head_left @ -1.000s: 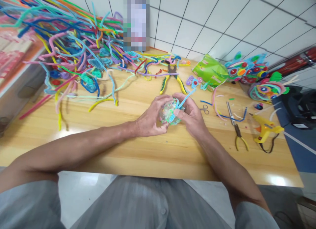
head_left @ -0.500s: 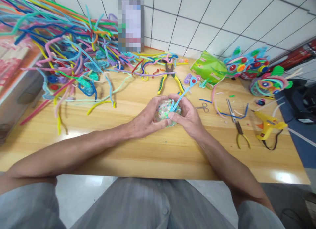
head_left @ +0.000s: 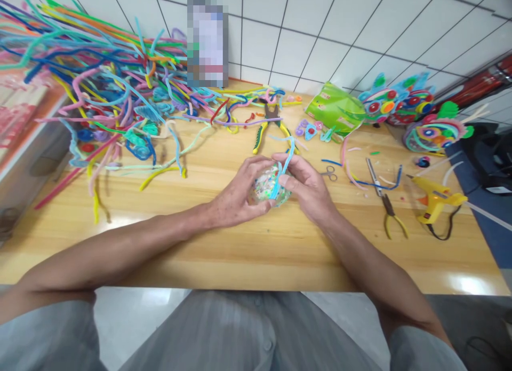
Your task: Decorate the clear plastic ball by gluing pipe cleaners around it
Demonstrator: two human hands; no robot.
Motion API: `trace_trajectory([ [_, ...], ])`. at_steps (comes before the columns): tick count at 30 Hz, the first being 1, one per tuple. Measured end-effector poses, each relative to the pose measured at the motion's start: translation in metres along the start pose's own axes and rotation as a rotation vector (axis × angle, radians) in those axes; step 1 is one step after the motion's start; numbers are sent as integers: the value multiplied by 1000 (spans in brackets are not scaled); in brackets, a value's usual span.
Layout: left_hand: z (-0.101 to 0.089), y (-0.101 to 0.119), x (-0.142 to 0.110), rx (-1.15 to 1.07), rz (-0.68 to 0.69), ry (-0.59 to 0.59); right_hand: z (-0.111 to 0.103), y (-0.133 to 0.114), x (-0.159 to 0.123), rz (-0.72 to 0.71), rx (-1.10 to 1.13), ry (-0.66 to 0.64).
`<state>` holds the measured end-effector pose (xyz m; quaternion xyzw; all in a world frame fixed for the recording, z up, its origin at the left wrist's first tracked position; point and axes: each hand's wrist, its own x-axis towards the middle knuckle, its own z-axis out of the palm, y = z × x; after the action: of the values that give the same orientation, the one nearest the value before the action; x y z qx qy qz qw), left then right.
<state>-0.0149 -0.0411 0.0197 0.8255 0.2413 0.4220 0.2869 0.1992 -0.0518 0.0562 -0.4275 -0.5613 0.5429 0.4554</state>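
Observation:
Between my two hands is a clear round ball [head_left: 264, 188] with multicoloured bits showing in it. My left hand [head_left: 239, 194] curls around its left side, thumb along the lower edge. My right hand [head_left: 306, 185] holds its right side and presses the thumb on a light blue pipe cleaner [head_left: 284, 168]. The pipe cleaner runs across the ball, and its free end rises above the fingers. Beyond the hands lie yellow-and-black pliers [head_left: 272, 126] with spread handles. Small scissors [head_left: 329, 173] rest just right of my right hand.
A tangle of coloured pipe cleaners [head_left: 120, 88] covers the left back. To the right lie a yellow glue gun [head_left: 436, 200], small yellow-handled pliers [head_left: 392, 216] and a green packet [head_left: 336, 108]. Decorated pipe-cleaner faces [head_left: 430, 133] stand at the back right, near the tiled wall [head_left: 304, 34].
The right thumb has shifted up and right along the pipe cleaner, uncovering more of the ball. The pipe cleaner's free end now stands more upright and bends left at its top.

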Motion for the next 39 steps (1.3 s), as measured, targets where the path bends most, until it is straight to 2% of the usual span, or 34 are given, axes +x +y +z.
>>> trace_trajectory([
  [13, 4, -1, -2, 18, 13, 42, 1, 6, -1, -30, 96, 100],
  [23, 7, -2, -2, 34, 91, 49, 3, 7, 0, -21, 73, 122],
  [31, 4, -8, -2, -42, 8, 28, 1, -4, -5, -207, -10, 201],
  [39, 3, -7, 1, -48, 50, 6, 1, 1, -3, -181, 0, 191],
])
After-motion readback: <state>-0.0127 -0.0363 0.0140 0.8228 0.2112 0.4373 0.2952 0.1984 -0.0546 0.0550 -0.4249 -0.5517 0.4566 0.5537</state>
